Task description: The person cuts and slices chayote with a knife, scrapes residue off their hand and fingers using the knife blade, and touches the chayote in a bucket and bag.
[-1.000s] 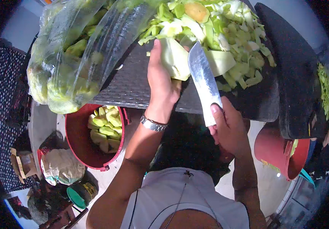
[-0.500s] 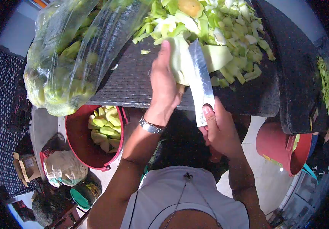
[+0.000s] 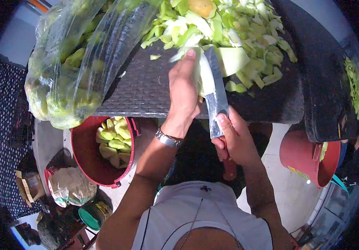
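My left hand (image 3: 185, 89) is closed round a pale green, peeled piece of vegetable or fruit (image 3: 204, 79) above the table's near edge. In my right hand (image 3: 238, 135) is a broad-bladed knife (image 3: 217, 85) with a reddish-brown handle, its tip pointing away from me. The blade lies against the right side of the held piece and hides part of it. Just right of the blade shows another smooth pale green piece (image 3: 234, 61); whether it joins the held one I cannot tell. Beyond my hands spreads a heap of green peelings (image 3: 225, 29).
A clear plastic bag (image 3: 63, 79) of green produce rests on the dark woven table (image 3: 142, 93) at left. Below stands a red bucket (image 3: 88, 166) with pale cut pieces. Another red bucket (image 3: 298, 154) is at right, near a dark chair or table edge with green shreds (image 3: 355, 89).
My left hand has turned a little and moved slightly right with the piece. The knife has shifted slightly left and tilted, its blade now darker, less shiny. Both grips remain.
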Tool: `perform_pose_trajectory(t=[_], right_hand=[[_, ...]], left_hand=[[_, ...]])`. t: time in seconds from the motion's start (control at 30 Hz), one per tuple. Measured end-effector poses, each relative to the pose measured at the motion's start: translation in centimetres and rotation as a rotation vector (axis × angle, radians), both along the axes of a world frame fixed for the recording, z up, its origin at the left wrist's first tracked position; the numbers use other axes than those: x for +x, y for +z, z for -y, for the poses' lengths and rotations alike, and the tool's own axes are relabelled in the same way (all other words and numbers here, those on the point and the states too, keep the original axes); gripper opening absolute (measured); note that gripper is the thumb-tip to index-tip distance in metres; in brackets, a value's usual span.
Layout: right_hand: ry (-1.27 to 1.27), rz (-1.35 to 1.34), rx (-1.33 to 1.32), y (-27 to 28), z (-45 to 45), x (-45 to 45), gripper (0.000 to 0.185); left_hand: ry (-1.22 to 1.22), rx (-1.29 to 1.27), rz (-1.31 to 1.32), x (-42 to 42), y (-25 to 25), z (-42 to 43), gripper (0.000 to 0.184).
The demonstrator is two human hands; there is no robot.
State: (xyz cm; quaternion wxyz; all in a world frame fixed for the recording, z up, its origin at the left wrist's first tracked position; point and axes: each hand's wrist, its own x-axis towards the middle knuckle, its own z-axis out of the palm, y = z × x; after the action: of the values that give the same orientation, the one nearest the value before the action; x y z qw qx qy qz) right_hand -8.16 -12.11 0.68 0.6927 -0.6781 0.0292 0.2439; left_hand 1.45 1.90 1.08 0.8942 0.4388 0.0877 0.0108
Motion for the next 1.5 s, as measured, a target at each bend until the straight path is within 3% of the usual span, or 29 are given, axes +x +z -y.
perform_pose_trajectory(t=[0.23, 0.37, 0.5, 0.6, 0.7, 0.73, 0.83, 1.0, 1.13, 1.27, 1.33, 1.43, 1.5], right_hand=[[-0.021, -0.122, 0.145, 0.0, 0.7, 0.5, 0.027], [-0.074, -0.232, 0.212, 0.3, 1.2, 0.6, 0.028], [-0.179, -0.267, 0.254, 0.8, 0.5, 0.8, 0.025], [-0.185, 0.177, -0.102, -0.6, -0.1, 0.9, 0.028], [-0.133, 0.498, -0.463, 1.4, -0.3, 0.3, 0.033], [-0.113, 0.437, -0.42, 1.8, -0.4, 0.0, 0.045], [-0.043, 0.607, -0.841, 1.2, -0.7, -0.7, 0.042], [0.003, 0.658, -0.868, 1.2, -0.6, -1.1, 0.029], [0.05, 0.658, -0.983, 1.8, -0.1, -0.2, 0.022], [0.076, 0.695, -1.066, 3.3, 0.7, 2.3, 0.019], [-0.016, 0.874, -1.133, 3.2, 1.9, 4.7, 0.022], [-0.048, 1.175, -1.489, 3.2, 4.8, 8.8, 0.022], [-0.024, 1.363, -1.438, 3.7, 5.0, 9.9, 0.024]], left_hand=[[-0.051, 0.116, 0.013, 0.5, -1.8, -0.7, 0.017], [-0.01, -0.03, -0.005, 0.3, -0.5, -1.0, 0.02], [-0.008, -0.053, -0.029, 1.0, -1.7, -1.2, 0.035], [0.015, -0.195, -0.05, 1.6, -1.4, -1.2, 0.044], [0.028, -0.366, 0.021, 1.6, -0.7, -1.1, 0.043], [0.023, -0.389, -0.017, 1.1, 0.2, -0.9, 0.047], [-0.037, -0.439, 0.1, 0.7, -0.7, -0.9, 0.054], [0.141, -0.291, 0.144, 0.3, -0.5, -0.2, 0.058], [0.242, 0.06, 0.239, -0.1, -0.4, 0.4, 0.052], [0.239, -0.066, 0.219, 1.3, -1.0, -0.5, 0.048], [0.192, -0.136, 0.163, 1.7, -0.5, -1.1, 0.05], [0.118, -0.235, 0.118, 2.1, -0.4, -2.5, 0.05], [0.093, -0.303, 0.092, 2.5, -0.2, -3.1, 0.05]])
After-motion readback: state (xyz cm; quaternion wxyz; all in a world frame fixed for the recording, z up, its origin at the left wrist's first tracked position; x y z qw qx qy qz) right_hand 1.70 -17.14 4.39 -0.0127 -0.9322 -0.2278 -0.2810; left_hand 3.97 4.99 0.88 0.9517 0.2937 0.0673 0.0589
